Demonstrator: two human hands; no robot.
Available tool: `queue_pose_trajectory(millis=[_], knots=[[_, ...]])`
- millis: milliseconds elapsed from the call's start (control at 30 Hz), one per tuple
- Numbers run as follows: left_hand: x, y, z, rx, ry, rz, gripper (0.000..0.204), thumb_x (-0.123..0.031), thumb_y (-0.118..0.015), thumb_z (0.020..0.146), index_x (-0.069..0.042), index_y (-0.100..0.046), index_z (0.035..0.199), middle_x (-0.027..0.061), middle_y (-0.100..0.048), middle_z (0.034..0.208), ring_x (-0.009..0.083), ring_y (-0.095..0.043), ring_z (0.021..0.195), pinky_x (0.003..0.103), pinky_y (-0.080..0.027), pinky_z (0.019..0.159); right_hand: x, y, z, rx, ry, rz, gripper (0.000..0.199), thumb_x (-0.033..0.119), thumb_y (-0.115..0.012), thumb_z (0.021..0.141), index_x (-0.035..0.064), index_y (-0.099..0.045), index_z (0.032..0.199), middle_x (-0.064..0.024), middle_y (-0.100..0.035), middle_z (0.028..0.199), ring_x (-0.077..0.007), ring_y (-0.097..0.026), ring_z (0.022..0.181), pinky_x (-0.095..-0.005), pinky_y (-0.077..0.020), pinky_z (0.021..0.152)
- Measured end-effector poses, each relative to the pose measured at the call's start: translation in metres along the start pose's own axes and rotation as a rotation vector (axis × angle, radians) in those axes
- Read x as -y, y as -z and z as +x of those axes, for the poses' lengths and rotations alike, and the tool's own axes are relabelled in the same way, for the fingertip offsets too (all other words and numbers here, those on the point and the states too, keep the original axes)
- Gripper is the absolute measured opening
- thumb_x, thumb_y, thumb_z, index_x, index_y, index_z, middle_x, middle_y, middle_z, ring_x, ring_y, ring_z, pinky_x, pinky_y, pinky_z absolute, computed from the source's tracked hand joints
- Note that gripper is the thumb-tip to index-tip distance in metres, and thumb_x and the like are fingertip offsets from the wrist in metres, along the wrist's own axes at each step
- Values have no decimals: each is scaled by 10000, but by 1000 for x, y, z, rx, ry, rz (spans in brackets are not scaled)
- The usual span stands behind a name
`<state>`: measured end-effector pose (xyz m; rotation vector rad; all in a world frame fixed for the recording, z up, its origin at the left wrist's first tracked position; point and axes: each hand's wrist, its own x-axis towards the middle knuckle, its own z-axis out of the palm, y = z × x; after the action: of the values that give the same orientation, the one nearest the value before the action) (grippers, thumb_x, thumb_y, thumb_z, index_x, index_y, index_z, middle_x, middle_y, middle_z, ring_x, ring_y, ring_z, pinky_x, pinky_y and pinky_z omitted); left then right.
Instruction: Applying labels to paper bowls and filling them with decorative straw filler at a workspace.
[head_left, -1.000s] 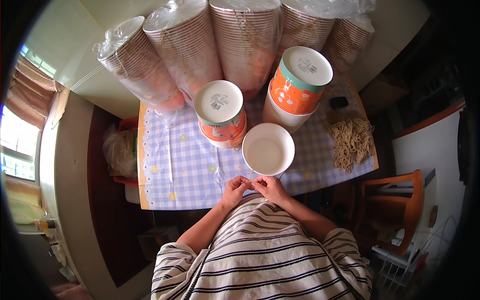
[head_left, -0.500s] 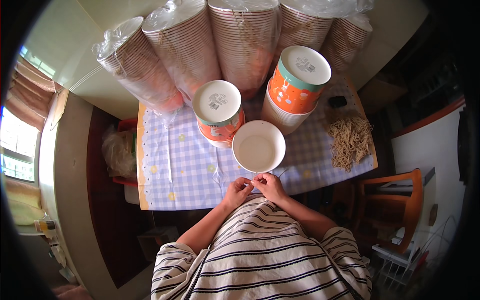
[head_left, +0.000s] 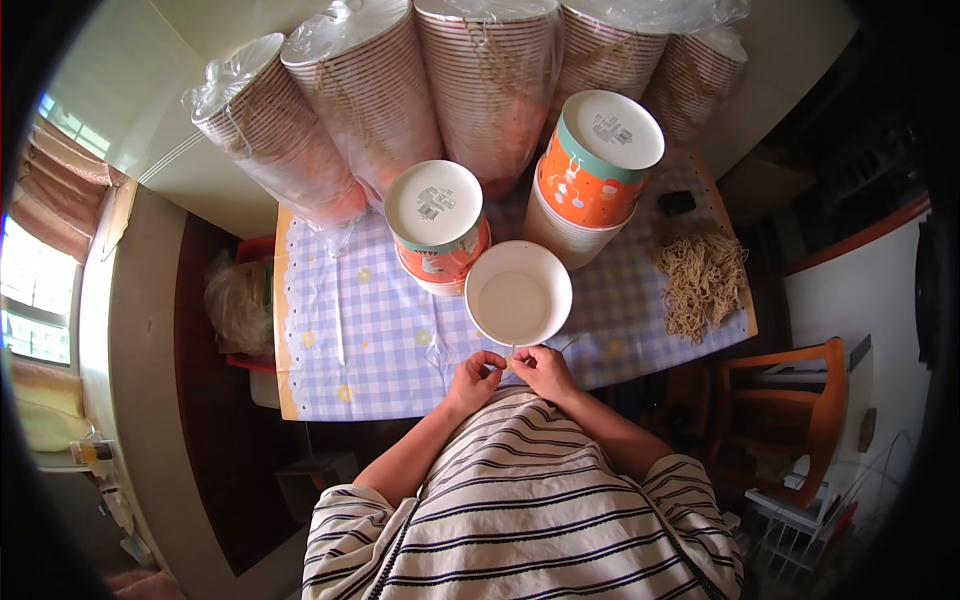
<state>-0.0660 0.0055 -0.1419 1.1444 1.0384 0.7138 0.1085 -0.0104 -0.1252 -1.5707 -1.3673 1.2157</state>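
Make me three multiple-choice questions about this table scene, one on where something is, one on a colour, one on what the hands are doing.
1. Where does the noodle pile lie?
A. at the table's right end
B. inside the white bowl
C. on the floor

2. What colour are the sides of the upturned cups?
A. blue
B. orange
C. black

3. What are the left hand and right hand doing?
A. resting flat and apart
B. pinching something small together
C. lifting the bowl

Answers:
1. A, the noodles sit on the checked cloth at the right end.
2. B, orange shows under the white bases.
3. B, the fingertips meet in front of the white bowl, around something too small to identify.
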Motion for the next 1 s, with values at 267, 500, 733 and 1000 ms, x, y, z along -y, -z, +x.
queue_pose_trajectory(millis=[267,500,733,1000], knots=[[2,-1,0,-49,-105,-22,143,42,-574,842,-5,-560,976,16,-606,815,48,-551,658,192,-438,565,0,3,1,148,-20,62,182,146,-665,812,-23,-657,878,-85,-675,760,-113,-619,692,-273,-499,642],[-2,-1,-1,-76,-201,150,242,58,-562,844,9,-544,1080,60,-620,882,112,-619,762,235,-494,637,-4,3,2,201,-18,116,176,133,-642,840,-37,-657,883,-83,-677,767,-104,-608,705,-263,-496,649],[-7,-4,-2,-83,-186,144,260,45,-584,846,1,-546,1099,40,-614,869,87,-591,729,229,-489,631,-4,7,2,200,-49,124,175,137,-651,835,-31,-659,884,-64,-668,751,-95,-600,703,-263,-494,656],[1,0,-1,-33,-48,-39,258,-41,-603,875,-10,-552,1126,32,-621,870,88,-587,727,228,-495,643,-17,6,4,177,-27,146,182,161,-657,837,-18,-657,869,-53,-669,757,-96,-601,691,-258,-490,654]])
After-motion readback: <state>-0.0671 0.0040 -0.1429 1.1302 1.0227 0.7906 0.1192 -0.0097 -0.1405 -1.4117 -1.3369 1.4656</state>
